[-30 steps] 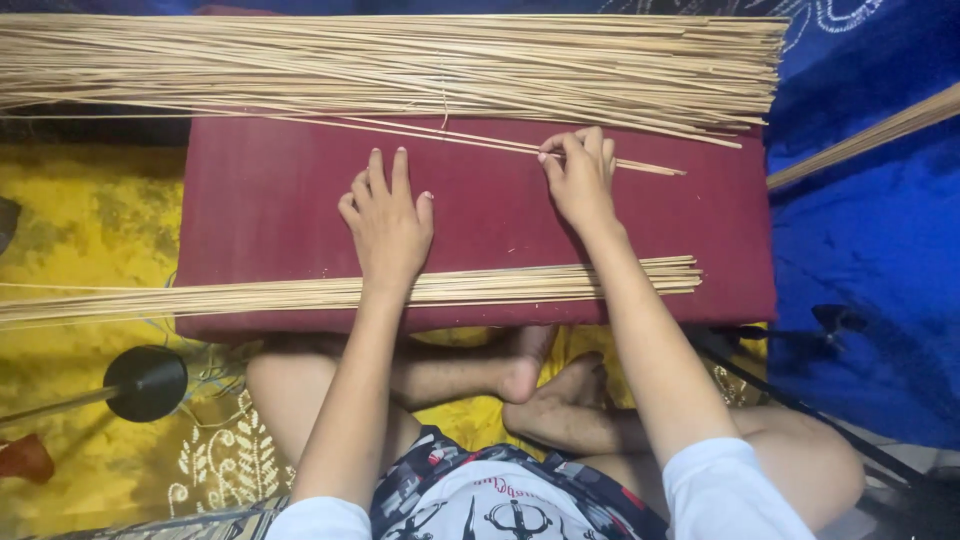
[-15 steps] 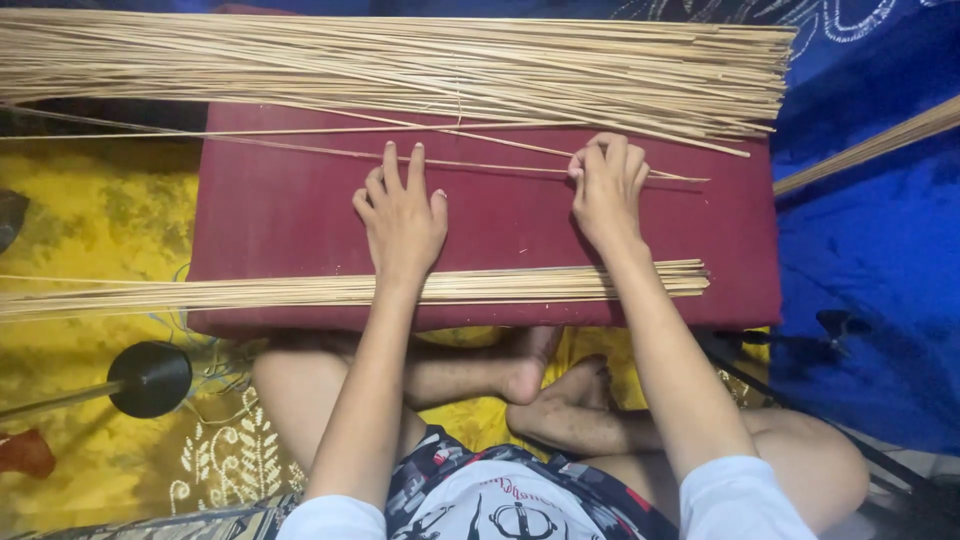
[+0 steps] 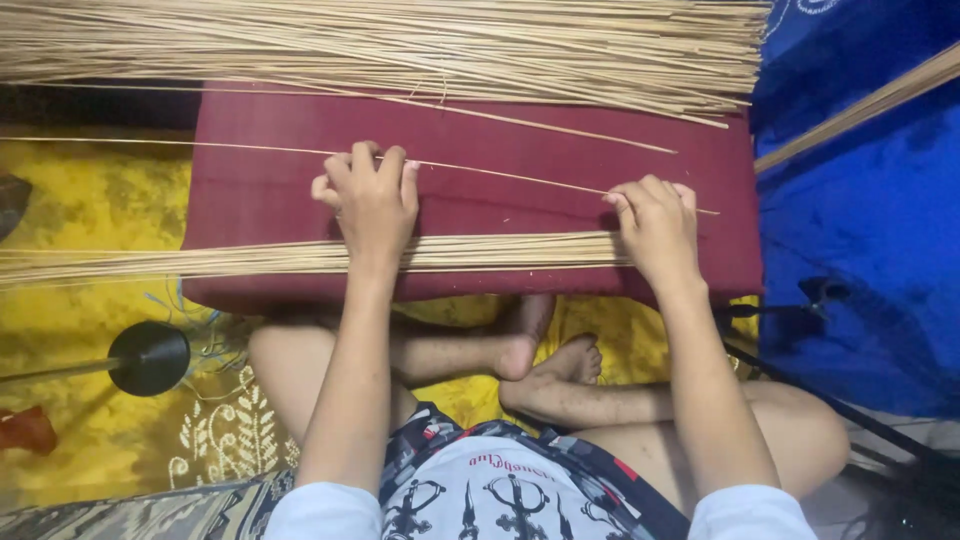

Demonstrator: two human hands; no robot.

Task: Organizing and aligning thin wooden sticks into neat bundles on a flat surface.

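Note:
A maroon cushion (image 3: 260,195) lies across my lap area. One thin bamboo stick (image 3: 500,173) runs across it from left to right. My left hand (image 3: 370,200) pinches that stick near its middle, fingers curled over it. My right hand (image 3: 655,228) grips the same stick near its right end. Just below both hands lies a flat row of sorted sticks (image 3: 200,260) along the cushion's near edge. A large heap of sticks (image 3: 400,45) covers the cushion's far edge, with one loose stick (image 3: 560,125) lying slanted below it.
Yellow patterned cloth (image 3: 90,200) spreads to the left, blue cloth (image 3: 860,220) to the right. A black round stand base (image 3: 148,357) sits on the floor at left. More sticks (image 3: 860,110) lean in at the upper right. My crossed legs and feet (image 3: 540,360) are under the cushion.
Both hands have drawn one stick down from the heap toward the near row. The left hand went from lying flat to curled on the stick; the right hand slid rightward.

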